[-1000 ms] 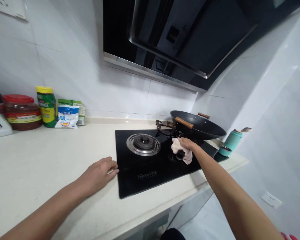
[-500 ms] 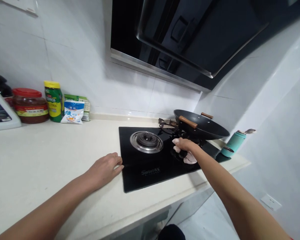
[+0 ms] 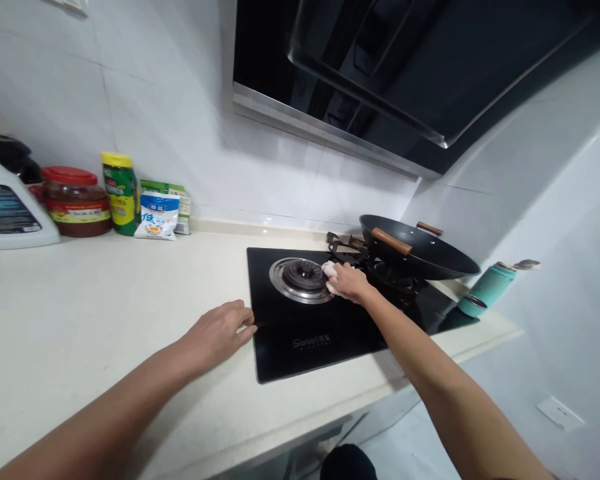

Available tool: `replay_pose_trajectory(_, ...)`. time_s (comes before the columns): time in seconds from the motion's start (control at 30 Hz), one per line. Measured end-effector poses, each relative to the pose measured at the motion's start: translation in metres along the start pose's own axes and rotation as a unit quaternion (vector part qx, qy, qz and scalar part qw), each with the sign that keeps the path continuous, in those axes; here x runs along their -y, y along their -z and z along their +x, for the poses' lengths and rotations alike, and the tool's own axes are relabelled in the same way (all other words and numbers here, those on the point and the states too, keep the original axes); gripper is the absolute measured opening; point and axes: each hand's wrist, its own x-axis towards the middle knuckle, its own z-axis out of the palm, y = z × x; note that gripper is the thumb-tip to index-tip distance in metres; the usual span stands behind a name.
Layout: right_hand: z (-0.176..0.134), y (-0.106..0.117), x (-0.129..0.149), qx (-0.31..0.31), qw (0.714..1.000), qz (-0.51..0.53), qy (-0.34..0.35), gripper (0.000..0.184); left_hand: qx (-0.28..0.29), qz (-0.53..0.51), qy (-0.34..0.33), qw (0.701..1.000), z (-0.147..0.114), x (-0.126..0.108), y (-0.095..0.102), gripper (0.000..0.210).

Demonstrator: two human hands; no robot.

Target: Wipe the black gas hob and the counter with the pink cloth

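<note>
My right hand (image 3: 351, 283) is closed on a crumpled whitish cloth (image 3: 331, 270). The cloth touches the right rim of the round metal burner tray (image 3: 283, 288) on the black glass gas stove (image 3: 285, 360). In the tray's middle sits the dark burner head (image 3: 304, 274). My left hand (image 3: 226, 329) rests on the counter at the stove's left edge, its fingers loosely bent, thumb apart, holding nothing. A black wok (image 3: 425, 250) with wooden handles stands over the right burner, beyond my right hand.
A white jug (image 3: 15, 207), a red-lidded jar (image 3: 77, 203), a green-and-yellow bottle (image 3: 121, 197) and a blue-and-white packet (image 3: 158, 217) stand along the back left wall. A teal bottle-shaped holder (image 3: 493, 287) is at the right end. The range hood (image 3: 340, 100) hangs above.
My right hand has moved the cloth left and back, from the stove's middle to the burner tray's rim. My left hand stays at the stove's edge. The view has shifted slightly.
</note>
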Motion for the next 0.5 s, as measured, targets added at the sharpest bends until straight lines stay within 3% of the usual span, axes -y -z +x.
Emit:
replay_pose_trajectory(0.2,-0.069,0.002,0.017,-0.045,0.998,0.027,0.045,0.046,-0.001,0.005,0.0,1.0,0.003,-0.002,0.003,0.032)
replay_pose_trajectory(0.37,-0.131,0.011,0.045,-0.093,0.981,0.078,0.154,0.041,0.007,0.014,-0.001,1.0,0.005,-0.006,0.009,0.037)
replay_pose_trajectory(0.5,-0.163,0.018,0.068,-0.102,0.963,0.133,0.21,0.039,-0.004,0.004,-0.001,1.0,0.006,-0.004,0.011,0.038)
